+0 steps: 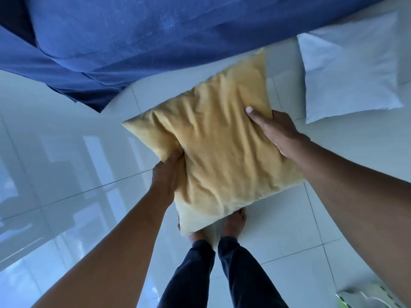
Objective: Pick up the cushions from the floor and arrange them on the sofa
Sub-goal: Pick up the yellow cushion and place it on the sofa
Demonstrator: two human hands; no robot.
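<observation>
Underfoot, glossy pale floor tiles [66,165] fill most of the frame, mirroring window light at left. Blue-covered sofa [133,34] spans the top. Yellow cushion [222,152] at centre, lifted off the floor, hiding the bare feet below. White cushion [349,70] lies on tiles at upper right. Left hand [165,176] and right hand [278,134] each clasp a yellow cushion edge.

Glossy pale tiled floor [66,152]
</observation>
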